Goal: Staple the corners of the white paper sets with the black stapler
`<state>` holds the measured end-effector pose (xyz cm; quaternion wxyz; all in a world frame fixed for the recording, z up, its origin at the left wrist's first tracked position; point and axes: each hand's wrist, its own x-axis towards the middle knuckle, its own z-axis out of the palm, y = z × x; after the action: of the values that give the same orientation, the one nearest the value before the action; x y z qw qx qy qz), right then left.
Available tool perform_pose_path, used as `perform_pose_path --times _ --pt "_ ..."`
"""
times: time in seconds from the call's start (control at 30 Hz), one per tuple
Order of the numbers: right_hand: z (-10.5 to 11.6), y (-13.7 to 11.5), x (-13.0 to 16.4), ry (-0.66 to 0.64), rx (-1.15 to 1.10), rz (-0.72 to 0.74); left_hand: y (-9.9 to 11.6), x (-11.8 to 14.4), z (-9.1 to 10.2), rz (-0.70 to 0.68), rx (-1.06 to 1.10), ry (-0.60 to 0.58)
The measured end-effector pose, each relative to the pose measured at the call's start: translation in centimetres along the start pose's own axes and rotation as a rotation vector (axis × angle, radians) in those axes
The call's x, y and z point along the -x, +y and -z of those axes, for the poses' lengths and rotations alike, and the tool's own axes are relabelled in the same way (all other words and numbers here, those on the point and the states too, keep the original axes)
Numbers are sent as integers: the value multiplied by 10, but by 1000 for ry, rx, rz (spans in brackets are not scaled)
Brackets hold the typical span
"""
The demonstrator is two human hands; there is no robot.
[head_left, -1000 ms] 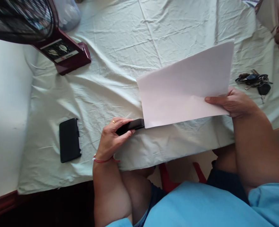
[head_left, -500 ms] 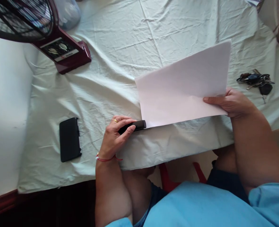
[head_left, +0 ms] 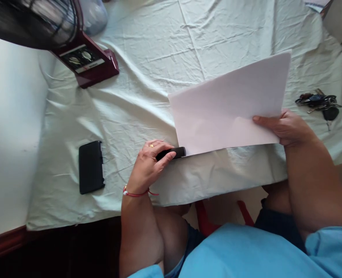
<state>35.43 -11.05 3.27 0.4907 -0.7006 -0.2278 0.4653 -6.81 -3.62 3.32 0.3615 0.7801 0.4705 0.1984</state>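
My left hand [head_left: 155,160] is wrapped round a black stapler [head_left: 179,152], whose front end meets the near left corner of some white paper sheets [head_left: 220,110]. Its rear part is hidden under my palm and fingers. On the right, my right hand [head_left: 289,126] grips the paper by its near right edge, thumb on top and the other fingers underneath. The sheets look like a thin stack, with the far right corner raised off the cloth.
A pale green cloth [head_left: 147,96] covers the table. On the left lies a black phone case [head_left: 91,166]; a dark red fan [head_left: 97,63] stands behind it. Keys [head_left: 318,102] lie beyond my right hand. A translucent plastic container [head_left: 94,17] sits at the back left.
The whole view has shifted slightly, so things appear a little further right. Both hands keep their holds on the stapler and the paper, with no clear change between them.
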Motion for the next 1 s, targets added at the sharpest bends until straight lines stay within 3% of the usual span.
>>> perform_pose_path --times 0.13,0.3,0.37,0.47,0.53,0.73,1.0 --pt "-6 0 -2 63 -28 20 7 3 0 91 165 -1" --pt "-15 -2 -2 115 -104 40 10 4 -2 104 437 -142" --pt "-18 -2 -1 111 -143 57 7 0 -7 183 576 -28" --pt "-22 -2 2 95 -183 78 3 -12 -19 356 759 264" --pt "-23 0 2 80 -190 81 3 -20 -26 378 829 369" --pt "-24 9 -3 78 -187 116 9 -26 -34 290 773 293" --pt "-35 10 -7 89 -185 137 2 -25 -36 301 674 327"
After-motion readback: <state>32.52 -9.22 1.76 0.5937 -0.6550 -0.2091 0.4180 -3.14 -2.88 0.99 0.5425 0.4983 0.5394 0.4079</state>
